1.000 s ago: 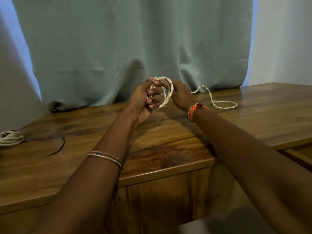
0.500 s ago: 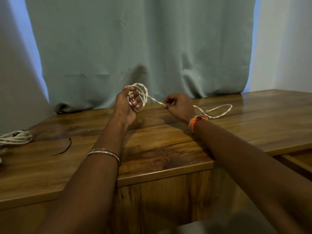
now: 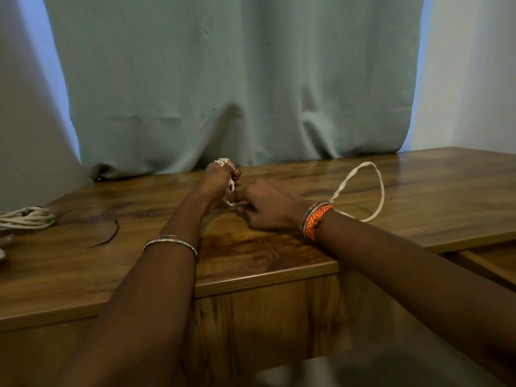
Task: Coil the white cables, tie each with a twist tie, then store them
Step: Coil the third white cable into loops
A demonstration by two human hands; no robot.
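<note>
Head view: left hand (image 3: 216, 177) grips the coiled white cable (image 3: 360, 188) above the desk (image 3: 418, 196), right hand (image 3: 265, 205) apparently pinches its strand, loose loop trailing right.

Single head-worn view, forward and down, close over the wooden tabletop (image 3: 251, 247).
</note>
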